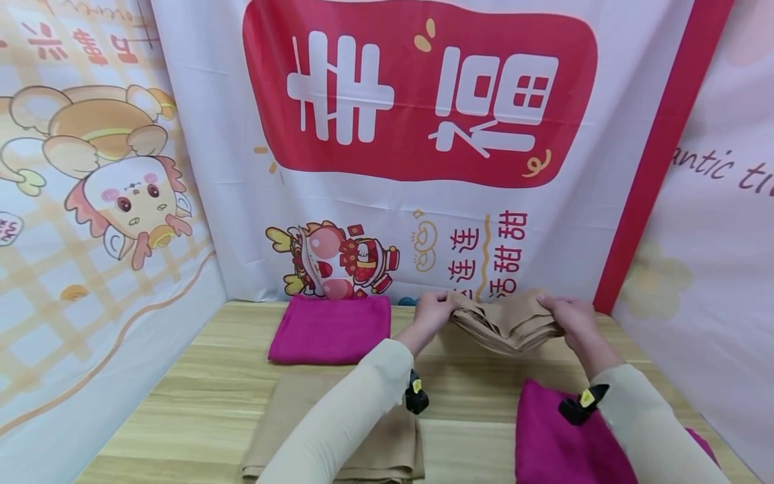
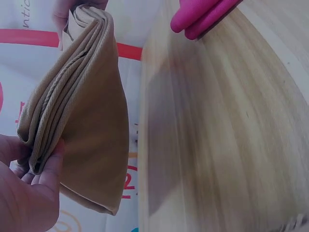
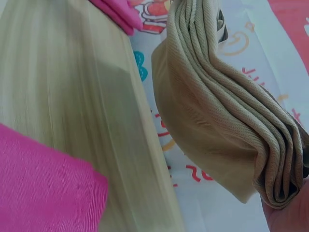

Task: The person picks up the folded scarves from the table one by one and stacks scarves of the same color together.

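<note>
Held off the surface (image 1: 471,393), near its far edge, a folded tan cloth (image 1: 514,326) is pinched at both ends by left hand (image 1: 433,313) and right hand (image 1: 571,317), each grip closed; layers are best steadied by even tension.

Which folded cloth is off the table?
The tan cloth gripped by left hand and right hand; other tan cloth and both magenta cloths lie on the table.

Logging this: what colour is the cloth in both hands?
Tan cloth, best seen in right wrist view.
</note>
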Demonstrator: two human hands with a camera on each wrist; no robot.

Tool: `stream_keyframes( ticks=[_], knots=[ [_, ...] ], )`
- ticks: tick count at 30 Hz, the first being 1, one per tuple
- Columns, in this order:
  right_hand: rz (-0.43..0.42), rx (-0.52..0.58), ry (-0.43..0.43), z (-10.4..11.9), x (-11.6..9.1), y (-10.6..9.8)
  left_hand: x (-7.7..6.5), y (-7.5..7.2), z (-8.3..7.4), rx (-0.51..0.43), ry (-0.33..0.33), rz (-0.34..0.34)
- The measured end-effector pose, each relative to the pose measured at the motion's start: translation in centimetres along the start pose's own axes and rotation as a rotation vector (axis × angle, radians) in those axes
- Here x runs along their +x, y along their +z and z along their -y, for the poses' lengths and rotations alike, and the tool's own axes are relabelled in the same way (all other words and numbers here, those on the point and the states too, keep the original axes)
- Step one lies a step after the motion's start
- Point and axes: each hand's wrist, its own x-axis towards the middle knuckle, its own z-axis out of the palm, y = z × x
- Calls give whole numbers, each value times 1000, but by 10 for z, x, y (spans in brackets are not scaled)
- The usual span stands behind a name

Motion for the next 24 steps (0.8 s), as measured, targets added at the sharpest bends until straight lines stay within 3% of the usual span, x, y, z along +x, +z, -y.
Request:
stream_keyframes(
  ticks=[7, 16, 24],
  knots=[
    [7, 9, -9, 10, -12, 5, -7, -16, -6, -23, 5, 39],
    [-5, 38, -19, 19, -30, 12, -13, -28, -7, -8, 37, 38],
    [30, 47, -27, 24, -40, 19, -21, -45, -6, -97, 7, 92]
  ],
)
